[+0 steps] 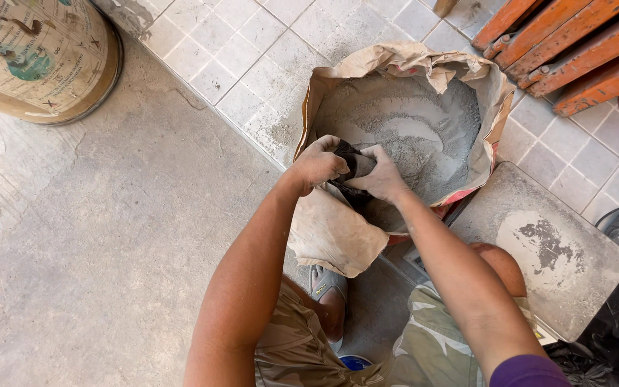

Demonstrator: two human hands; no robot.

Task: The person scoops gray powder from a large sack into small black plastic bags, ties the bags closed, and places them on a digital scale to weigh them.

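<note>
Near, lower centre: camouflage shorts (431, 344) and a grey sandal (327, 287) on the concrete floor (94, 251).

Mid-frame: left hand (317, 163) and right hand (381, 175), both dusted grey, closed together on a small dark bag (356, 165) held at the near lip of the paper sack (331, 233).

Sack open, rim rolled down, part full of grey powder (410, 132).

Risks, as I judge: the near lip sags outward, so powder could spill toward the sandal; the thin dark bag could slip or tear; dust may rise.

Right: a powder-caked grey slab (539, 244).

Far: orange wooden slats (574, 43) at upper right, and a printed drum (37, 57) at upper left, contents unseen.
</note>
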